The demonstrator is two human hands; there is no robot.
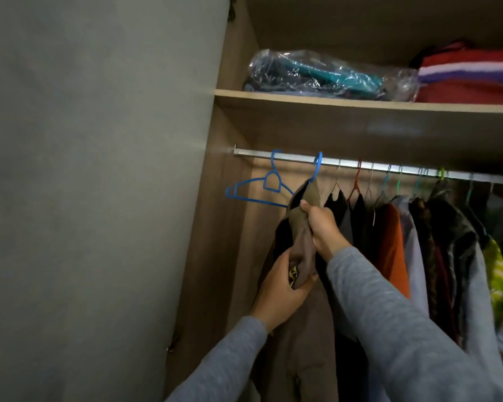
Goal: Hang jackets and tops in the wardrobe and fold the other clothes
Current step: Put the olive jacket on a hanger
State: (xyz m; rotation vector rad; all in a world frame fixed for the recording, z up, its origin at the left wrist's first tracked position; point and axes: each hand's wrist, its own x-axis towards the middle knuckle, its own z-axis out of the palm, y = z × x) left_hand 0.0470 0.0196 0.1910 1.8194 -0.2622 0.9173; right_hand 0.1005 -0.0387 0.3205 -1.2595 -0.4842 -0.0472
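A brown jacket hangs from a blue hanger hooked on the wardrobe's metal rail. My right hand grips the jacket's shoulder just below the hanger's neck. My left hand holds the bunched cloth lower down, where a yellow-patterned lining shows. The jacket's lower part drops between my grey sleeves. An empty blue hanger hangs on the rail to the left of it.
Several dark, orange, grey and yellow-green garments hang packed along the rail to the right. On the shelf above lie a clear plastic bag of clothes and red folded cloth. The open grey door stands left.
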